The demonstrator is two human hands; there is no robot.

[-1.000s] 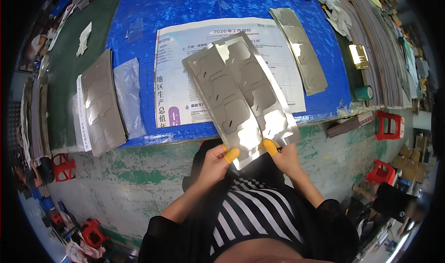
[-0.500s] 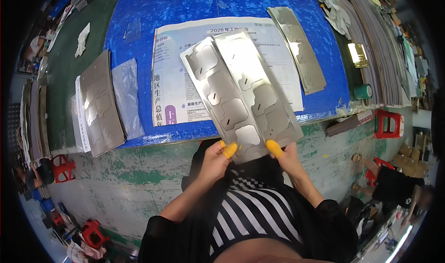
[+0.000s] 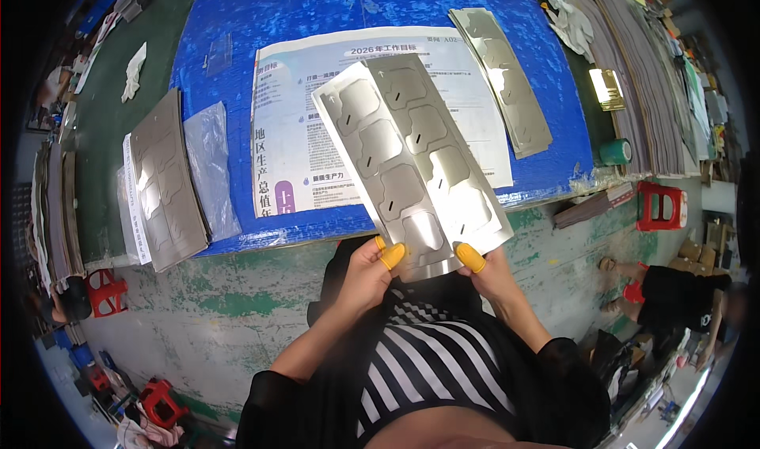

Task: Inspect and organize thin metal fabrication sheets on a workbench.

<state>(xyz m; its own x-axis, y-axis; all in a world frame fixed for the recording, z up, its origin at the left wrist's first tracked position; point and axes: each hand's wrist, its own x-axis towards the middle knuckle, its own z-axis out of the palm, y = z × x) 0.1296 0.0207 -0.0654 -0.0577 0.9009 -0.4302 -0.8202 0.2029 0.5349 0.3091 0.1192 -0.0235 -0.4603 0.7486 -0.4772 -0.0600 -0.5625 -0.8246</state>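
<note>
Two long, shiny metal sheets with cut-out outlines and small dark slots are held up at a slant, overlapping near their lower ends. My left hand [image 3: 369, 275] grips the lower end of the left metal sheet [image 3: 370, 143], its thumb in a yellow finger cot pressed on the face. With a yellow-covered thumb on its lower edge, my right hand [image 3: 492, 272] pinches the right metal sheet [image 3: 431, 128]. The fingers behind both sheets are mostly hidden. Below the sheets, a printed newspaper [image 3: 281, 132] lies on the blue table cover [image 3: 277, 5].
A stack of similar sheets [image 3: 507, 85] lies at the right; another stack [image 3: 162, 188] is at the left beside a clear plastic bag [image 3: 212, 168]. A green tape roll [image 3: 615, 152] sits near the right edge. Red stools [image 3: 662, 207] and another person [image 3: 677, 298] are beyond.
The two sheets have tilted slightly, so the bright reflections on them have shifted. Both hands keep their hold. The surroundings have shifted a little leftward in view.
</note>
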